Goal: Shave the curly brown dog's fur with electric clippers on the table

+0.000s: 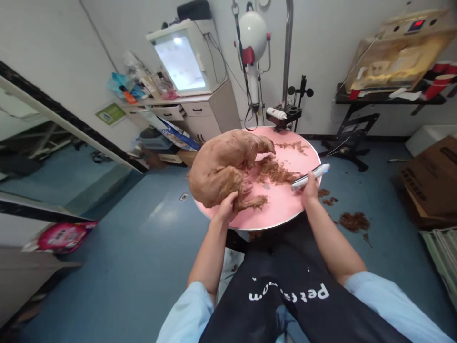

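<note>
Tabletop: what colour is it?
The tabletop is pink with a white rim; the head view shows it.

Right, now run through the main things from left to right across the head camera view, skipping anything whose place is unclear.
Pink bag, curled brown animal, white clippers in the right hand, large clump of hair on the floor, cardboard box.
</note>
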Motion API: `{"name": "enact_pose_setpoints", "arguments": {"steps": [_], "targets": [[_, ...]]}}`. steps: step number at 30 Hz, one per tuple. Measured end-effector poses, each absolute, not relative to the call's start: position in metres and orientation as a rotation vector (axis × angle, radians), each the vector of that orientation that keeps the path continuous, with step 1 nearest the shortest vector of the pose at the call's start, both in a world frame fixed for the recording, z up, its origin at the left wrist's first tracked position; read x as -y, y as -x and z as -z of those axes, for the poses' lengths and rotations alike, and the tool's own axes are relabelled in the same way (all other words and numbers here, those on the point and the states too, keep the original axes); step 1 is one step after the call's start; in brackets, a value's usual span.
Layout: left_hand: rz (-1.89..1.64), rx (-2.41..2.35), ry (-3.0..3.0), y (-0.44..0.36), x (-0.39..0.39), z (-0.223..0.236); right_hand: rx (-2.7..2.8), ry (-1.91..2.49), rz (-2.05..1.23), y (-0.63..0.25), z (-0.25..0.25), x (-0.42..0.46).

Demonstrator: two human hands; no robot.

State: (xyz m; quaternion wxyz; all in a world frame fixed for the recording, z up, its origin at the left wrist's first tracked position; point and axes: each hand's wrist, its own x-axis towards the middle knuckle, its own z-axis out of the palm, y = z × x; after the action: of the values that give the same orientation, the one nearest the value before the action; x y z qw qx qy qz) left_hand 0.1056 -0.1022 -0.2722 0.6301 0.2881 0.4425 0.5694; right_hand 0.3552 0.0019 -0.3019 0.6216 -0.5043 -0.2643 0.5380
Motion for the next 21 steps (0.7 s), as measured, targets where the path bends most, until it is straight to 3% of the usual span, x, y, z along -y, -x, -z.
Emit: {"name": "enact_pose_setpoints", "arguments": {"steps": [4,7,11,21], "targets": [[-0.949,-0.899,-0.618,-0.119,0.099,0.29,0.489,1.162,-1.154,-0.379,0.315,0.025],[-1.034,-0.926,-0.637,-0.125,0.096,0.305,0.598,1.103,-1.376,-0.37,0.328,0.064],[-1.197,-1.021,-0.796,-0.121,0.092,0.309,0.599,1.188,-1.328,-0.356,0.33,0.077],[-0.932,-0.942,-0.955,-0.129,0.093,0.309,0.904,1.087,-1.454,-0.33,0.315,0.048]]}}
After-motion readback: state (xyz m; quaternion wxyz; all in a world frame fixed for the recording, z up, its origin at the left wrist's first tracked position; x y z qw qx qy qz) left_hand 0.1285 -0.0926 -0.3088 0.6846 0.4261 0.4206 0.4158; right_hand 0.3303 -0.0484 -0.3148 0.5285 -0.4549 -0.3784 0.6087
